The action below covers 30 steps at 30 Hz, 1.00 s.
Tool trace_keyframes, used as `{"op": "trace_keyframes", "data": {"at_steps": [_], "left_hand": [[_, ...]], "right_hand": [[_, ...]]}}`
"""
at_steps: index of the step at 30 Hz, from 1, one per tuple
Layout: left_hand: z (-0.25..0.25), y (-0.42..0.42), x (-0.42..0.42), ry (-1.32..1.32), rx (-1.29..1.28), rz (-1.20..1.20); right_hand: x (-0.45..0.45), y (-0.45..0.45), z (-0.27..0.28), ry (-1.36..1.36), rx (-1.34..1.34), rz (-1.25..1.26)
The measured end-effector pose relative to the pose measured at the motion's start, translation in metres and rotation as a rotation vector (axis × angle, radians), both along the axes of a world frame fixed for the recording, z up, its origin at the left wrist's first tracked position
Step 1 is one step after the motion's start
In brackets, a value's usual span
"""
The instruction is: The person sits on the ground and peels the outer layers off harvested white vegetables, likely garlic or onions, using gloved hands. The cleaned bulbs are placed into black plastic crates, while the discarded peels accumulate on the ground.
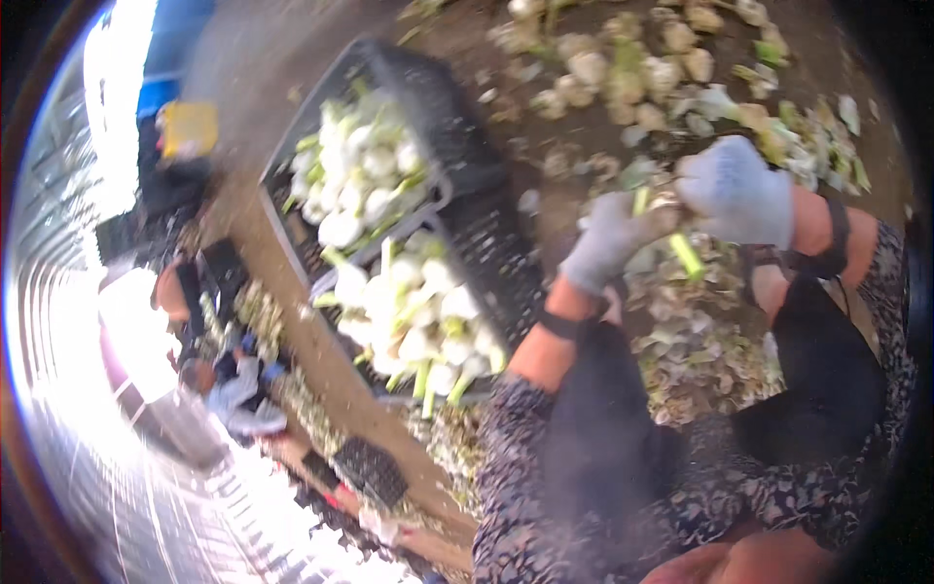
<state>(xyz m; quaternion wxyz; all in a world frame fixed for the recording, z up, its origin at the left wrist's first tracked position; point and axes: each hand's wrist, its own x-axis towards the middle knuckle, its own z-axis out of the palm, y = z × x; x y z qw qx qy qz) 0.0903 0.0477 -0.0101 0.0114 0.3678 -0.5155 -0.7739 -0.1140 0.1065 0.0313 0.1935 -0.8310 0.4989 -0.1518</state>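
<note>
My left hand (pixel 609 237), in a pale glove with dirty fingertips, is closed around a garlic plant. Its green stalk (pixel 686 255) sticks out below the fingers, and a short piece shows above them. My right hand (pixel 733 191), in a white glove, is curled beside the left fingertips, close to the root end of the plant. Blur and the fingers hide whether it grips anything. Between my knees, a heap of peeled garlic skins (pixel 700 343) covers the ground beneath both hands.
Left of my hands, two black plastic crates, one farther (pixel 467 120) and one nearer (pixel 500 270), hold trimmed white garlic. Untrimmed bulbs (pixel 657 66) and leaves lie ahead on the soil. Farther left, a person (pixel 237 398) sits near more garlic and a dark crate (pixel 370 471).
</note>
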Motion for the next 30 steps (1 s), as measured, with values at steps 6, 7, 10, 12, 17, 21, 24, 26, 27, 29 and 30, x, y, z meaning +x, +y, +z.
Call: {"op": "trace_keyframes", "data": {"at_steps": [6, 7, 10, 12, 17, 21, 24, 26, 27, 29, 30], "left_hand": [[0.009, -0.001, -0.010, 0.087, -0.062, -0.173], [0.013, -0.004, -0.012, 0.070, -0.053, -0.198], [0.023, 0.000, -0.031, -0.017, -0.085, -0.280], [0.023, 0.002, -0.015, -0.127, -0.192, -0.262], [-0.012, 0.025, -0.029, -0.110, -0.115, -0.039], [0.014, 0.001, -0.042, -0.056, -0.260, 0.002], [0.003, -0.004, -0.036, -0.124, -0.231, 0.032], [0.002, -0.001, -0.038, -0.145, -0.264, 0.066], [0.001, -0.001, -0.037, -0.096, -0.120, 0.115], [0.000, 0.000, -0.035, 0.007, 0.170, 0.209], [-0.002, -0.003, -0.029, -0.029, 0.338, 0.196]], "right_hand": [[-0.014, 0.002, -0.003, -0.066, -0.149, -0.095], [-0.014, 0.001, -0.007, -0.103, -0.173, -0.105], [-0.023, -0.007, -0.015, -0.167, -0.327, -0.328], [-0.025, -0.035, -0.035, -0.192, -0.399, -0.489], [-0.074, -0.031, -0.013, -0.333, 0.442, -0.434], [-0.043, -0.013, -0.034, -0.622, 0.548, -0.011], [-0.032, -0.009, -0.048, -0.669, 0.455, -0.170], [-0.028, -0.008, -0.056, -0.715, 0.395, -0.249], [-0.026, -0.008, -0.056, -0.711, 0.317, -0.290], [-0.023, -0.008, -0.054, -0.692, 0.163, -0.372], [-0.021, -0.009, -0.052, -0.666, 0.120, -0.390]]}}
